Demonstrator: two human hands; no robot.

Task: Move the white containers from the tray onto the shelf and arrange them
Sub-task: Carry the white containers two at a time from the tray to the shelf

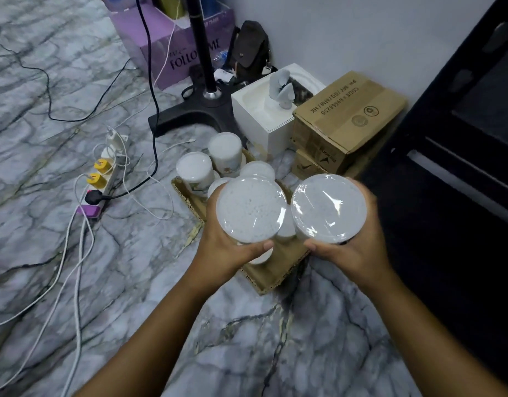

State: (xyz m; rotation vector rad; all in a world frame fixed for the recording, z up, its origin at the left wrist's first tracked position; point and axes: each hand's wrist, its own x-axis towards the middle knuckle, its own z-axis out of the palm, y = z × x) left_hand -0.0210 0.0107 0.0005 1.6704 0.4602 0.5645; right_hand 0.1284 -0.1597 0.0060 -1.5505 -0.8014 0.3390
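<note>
Above the cardboard tray (271, 277): left hand (228, 253) clamped around one white container (252, 208), right hand (351, 250) clamped around another (328, 207) just beside it. More containers (224, 149) standing in the tray's far end.

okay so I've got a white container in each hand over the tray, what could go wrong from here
1. Each hand holds one container by its sides, and the shiny plastic wrap could let it slip; the left hand and right hand have no spare support.
2. A dropped one might hit the containers left in the cardboard tray.
3. The power strip and loose cables lie on the floor to the left, a possible trip hazard.
</note>
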